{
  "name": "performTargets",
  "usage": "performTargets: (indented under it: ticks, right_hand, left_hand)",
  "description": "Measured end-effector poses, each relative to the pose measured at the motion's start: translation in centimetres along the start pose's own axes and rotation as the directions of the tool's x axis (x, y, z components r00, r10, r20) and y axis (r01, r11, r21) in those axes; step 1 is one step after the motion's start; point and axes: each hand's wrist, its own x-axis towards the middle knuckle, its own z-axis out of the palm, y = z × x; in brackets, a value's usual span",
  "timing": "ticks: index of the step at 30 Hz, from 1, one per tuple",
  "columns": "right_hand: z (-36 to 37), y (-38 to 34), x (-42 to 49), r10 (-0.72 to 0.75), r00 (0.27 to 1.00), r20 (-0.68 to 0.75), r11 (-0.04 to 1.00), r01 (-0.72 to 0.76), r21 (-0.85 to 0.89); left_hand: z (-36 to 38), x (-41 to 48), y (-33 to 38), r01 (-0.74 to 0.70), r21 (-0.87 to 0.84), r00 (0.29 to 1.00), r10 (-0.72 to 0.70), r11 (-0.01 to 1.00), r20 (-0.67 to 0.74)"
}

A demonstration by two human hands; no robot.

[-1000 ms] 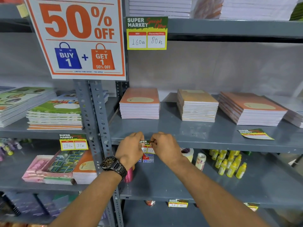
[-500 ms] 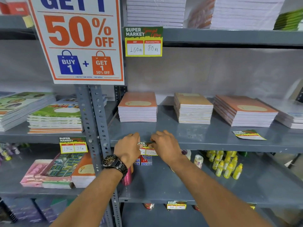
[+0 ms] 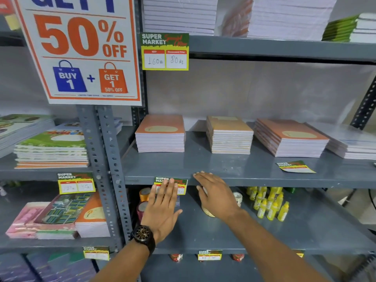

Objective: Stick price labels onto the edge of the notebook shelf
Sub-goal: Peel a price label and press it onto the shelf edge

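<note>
A green and yellow price label (image 3: 180, 183) hangs on the front edge of the grey notebook shelf (image 3: 264, 181). My left hand (image 3: 163, 206) lies flat over the label, fingers spread and pressing on it. My right hand (image 3: 215, 193) rests to the right of the label, its fingertips on the shelf edge, holding nothing. A loose price label (image 3: 295, 166) lies on the shelf top at the right. Three stacks of orange notebooks (image 3: 160, 135) stand on the shelf.
A 50% off sign (image 3: 81, 51) hangs on the steel upright (image 3: 101, 159). Other labels sit on the upper shelf edge (image 3: 165, 51) and the left shelf (image 3: 76, 183). Yellow bottles (image 3: 268, 202) and tape rolls (image 3: 144, 194) stand on the shelf below.
Both hands held the label by its corners against the shelf edge. Now the left hand has flattened over it and the right hand has let go and shifted right.
</note>
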Motion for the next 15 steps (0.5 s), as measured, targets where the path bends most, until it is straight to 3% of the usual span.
performTargets:
  ticks: [10, 15]
  right_hand:
    - [0.2, 1.0, -0.1, -0.047, 0.999, 0.008, 0.998, 0.047, 0.034]
    - [-2.2, 2.2, -0.5, -0.002, 0.998, -0.055, 0.988, 0.010, 0.157]
  left_hand:
    - [0.3, 0.1, 1.0, 0.043, 0.021, 0.999, -0.043, 0.999, -0.004]
    - [-1.9, 0.4, 2.7, 0.061, -0.062, 0.981, -0.071, 0.996, -0.179]
